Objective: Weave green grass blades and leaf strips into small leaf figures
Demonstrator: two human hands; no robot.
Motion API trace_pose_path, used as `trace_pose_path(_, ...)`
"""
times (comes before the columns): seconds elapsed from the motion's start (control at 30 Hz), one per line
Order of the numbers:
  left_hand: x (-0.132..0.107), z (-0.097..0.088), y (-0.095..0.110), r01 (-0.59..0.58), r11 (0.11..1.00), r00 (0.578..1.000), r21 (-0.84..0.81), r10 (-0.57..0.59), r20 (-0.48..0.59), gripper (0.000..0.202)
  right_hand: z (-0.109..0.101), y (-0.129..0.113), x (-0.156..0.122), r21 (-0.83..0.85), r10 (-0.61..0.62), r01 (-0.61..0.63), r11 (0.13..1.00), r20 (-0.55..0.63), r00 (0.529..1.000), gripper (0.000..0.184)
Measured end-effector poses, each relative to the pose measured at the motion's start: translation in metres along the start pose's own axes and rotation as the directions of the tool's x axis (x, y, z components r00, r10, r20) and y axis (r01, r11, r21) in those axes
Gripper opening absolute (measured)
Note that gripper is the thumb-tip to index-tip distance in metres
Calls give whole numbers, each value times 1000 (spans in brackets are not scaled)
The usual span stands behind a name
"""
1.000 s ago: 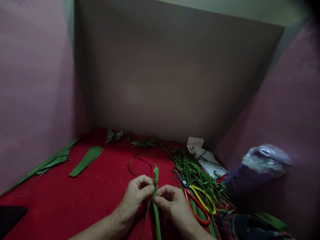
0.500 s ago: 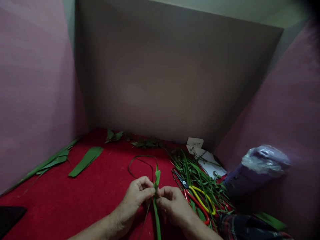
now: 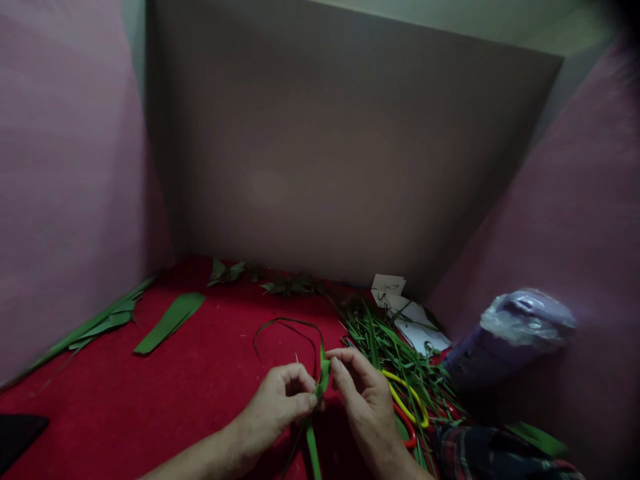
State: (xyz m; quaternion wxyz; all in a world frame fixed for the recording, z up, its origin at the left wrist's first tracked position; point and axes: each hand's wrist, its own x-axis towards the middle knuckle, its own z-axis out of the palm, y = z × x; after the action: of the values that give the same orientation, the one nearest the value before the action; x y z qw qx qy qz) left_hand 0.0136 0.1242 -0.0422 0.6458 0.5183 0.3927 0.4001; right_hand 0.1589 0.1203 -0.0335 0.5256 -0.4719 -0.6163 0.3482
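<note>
Low in the middle of the view, my left hand [image 3: 277,407] pinches a long green leaf strip [image 3: 314,448] between thumb and fingers. My right hand [image 3: 367,407] meets it from the right, its fingertips closed on the strip's folded top end near the left thumb. A thin dark loop of the same strip [image 3: 285,328] curls up over the red cloth [image 3: 210,373] just beyond my hands. Scissors with red and yellow handles [image 3: 406,410] lie right beside my right hand, partly hidden by it.
A heap of narrow green leaves [image 3: 395,347] lies right of my hands, with white paper cards [image 3: 410,313] behind it. A purple plastic-wrapped bundle [image 3: 505,340] sits at far right. Cut leaf pieces [image 3: 170,322] lie at left. Cardboard and pink walls enclose the cloth.
My right hand has risen and opened its palm toward the strip's top, covering more of the scissors. The folded tip has tilted right, and the thin loop has shifted slightly.
</note>
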Motion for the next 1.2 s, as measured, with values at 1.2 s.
trace_pose_path(1.2, -14, -2, -5, -283, 11, 725, 959, 657, 206, 16, -6, -2, -4, -679, -503, 459, 573, 151, 851, 20)
